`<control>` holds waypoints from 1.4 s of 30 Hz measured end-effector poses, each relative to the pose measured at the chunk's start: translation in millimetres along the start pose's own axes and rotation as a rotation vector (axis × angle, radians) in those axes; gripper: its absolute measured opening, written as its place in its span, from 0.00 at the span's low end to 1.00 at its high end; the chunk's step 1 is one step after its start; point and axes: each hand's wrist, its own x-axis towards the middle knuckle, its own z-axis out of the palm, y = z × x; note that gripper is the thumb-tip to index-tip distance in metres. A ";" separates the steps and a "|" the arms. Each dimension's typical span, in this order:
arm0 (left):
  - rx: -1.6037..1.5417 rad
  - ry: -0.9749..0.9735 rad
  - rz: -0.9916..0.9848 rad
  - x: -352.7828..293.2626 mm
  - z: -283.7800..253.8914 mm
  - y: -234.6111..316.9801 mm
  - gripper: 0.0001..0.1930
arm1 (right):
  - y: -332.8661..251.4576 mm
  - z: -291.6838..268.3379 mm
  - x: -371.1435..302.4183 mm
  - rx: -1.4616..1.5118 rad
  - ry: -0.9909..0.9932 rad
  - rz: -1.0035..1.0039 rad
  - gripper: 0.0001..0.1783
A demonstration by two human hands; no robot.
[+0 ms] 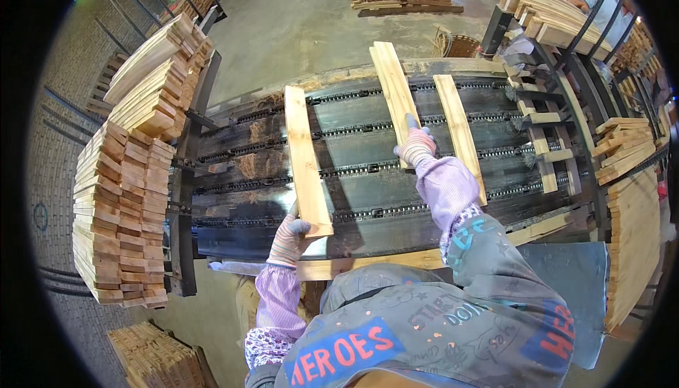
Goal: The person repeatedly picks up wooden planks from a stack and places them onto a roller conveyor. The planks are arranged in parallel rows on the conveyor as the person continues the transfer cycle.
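In the head view, a person leans over the near edge of a dark surface (240, 243) crossed by rows of chain (375, 212). The left hand (287, 239), in a striped glove, is closed around the near end of the left board (303, 154), close to that edge; the board reaches toward the far edge, nearer the surface's left edge than its right. The right hand (416, 147), gloved too, grips the near part of the middle board (394, 87), whose far end juts past the far edge; it may be two boards together. The right board (458, 126) lies just beside the right forearm, toward the surface's right edge. Beyond the left edge, a tall stack of boards (120, 218) stands by a black rack (182, 246).
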 end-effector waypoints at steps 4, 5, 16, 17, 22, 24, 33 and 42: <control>-0.027 -0.073 0.005 17.9 15.7 -18.9 0.47 | 14.9 -17.1 -39.4 1.206 -0.287 -0.196 0.59; -0.005 -0.082 -0.006 25.9 14.0 -28.0 0.47 | 23.3 -3.7 -39.8 1.283 -0.321 -0.331 0.58; 0.600 -0.288 -0.041 -9.2 63.8 -53.2 0.40 | 61.4 85.4 -178.7 1.145 -0.369 -0.452 0.37; 0.575 -0.311 -0.025 -11.6 57.8 -51.5 0.40 | 62.3 92.2 -181.7 1.303 -0.517 -0.356 0.39; 0.652 -0.262 -0.058 -37.0 38.2 -7.1 0.47 | 9.4 96.7 -186.3 1.566 -0.832 -0.164 0.47; 0.780 -0.130 0.059 -45.8 20.2 13.1 0.47 | -30.1 77.3 -192.3 1.471 -0.660 -0.425 0.48; 0.911 -0.002 0.237 -103.1 -145.8 -7.2 0.33 | -343.1 -77.2 -170.1 0.676 0.054 -1.207 0.65; 1.252 0.188 -0.531 -211.1 -372.0 -12.7 0.23 | -708.8 -102.6 -202.7 -0.058 0.277 -1.269 0.52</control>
